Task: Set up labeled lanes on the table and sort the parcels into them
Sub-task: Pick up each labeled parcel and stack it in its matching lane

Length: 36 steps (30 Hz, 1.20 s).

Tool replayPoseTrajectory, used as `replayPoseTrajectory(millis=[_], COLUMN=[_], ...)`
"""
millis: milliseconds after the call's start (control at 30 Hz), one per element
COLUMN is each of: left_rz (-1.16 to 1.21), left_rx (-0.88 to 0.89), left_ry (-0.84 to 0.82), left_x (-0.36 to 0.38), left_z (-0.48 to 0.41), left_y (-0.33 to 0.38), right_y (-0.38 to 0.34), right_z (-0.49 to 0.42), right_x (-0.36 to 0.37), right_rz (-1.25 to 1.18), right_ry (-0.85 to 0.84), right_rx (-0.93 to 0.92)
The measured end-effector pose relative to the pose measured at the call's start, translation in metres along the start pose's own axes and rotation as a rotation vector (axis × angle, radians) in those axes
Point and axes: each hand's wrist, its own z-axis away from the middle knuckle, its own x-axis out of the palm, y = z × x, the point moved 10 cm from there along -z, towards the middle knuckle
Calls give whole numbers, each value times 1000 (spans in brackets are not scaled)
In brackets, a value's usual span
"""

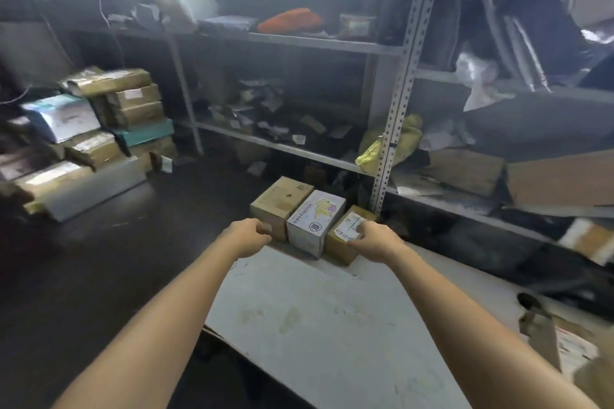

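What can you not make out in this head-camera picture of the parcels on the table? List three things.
1. Head view: text on the label of the right brown box, too small and partly under the right hand holding it.
2. Head view: whether the left hand grips the left brown box; its back hides the fingers.
3. Head view: papers on the shelves, blurred.

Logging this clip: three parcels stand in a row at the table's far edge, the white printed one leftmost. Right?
No. The head view shows the white printed parcel in the middle, between the plain brown box and the labelled brown box.
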Motion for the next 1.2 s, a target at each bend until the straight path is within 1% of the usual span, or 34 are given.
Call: replayPoseTrajectory(millis=[133, 300, 467, 567, 667, 833, 900, 1200], left_rz=[3, -6, 65, 63, 87, 111, 87, 60], left_rx=[-28, -28, 45, 137, 234, 303, 320, 230], left_ry=[-22, -90, -210, -274, -289, -342, -366, -468], left_x=[12, 44, 103, 140, 163, 202, 215, 244], left_z=[-47, -108, -172, -219, -254, -302, -315, -348], left_y=[2, 29, 82, 120, 160, 201, 207, 195], right_y=[14, 47, 94, 110, 125, 149, 155, 168], right_z=[-58, -111, -163, -184, -200, -233, -246, -274], right_x=[18, 41, 73, 78, 81, 97, 103, 140], right_rz=[-68, -146, -288, -381, -479, -595, -633, -813], right_ry=[-27, -81, -84, -42, -3, 11, 20, 14], right_rx=[26, 88, 212, 292, 385, 495, 518, 605])
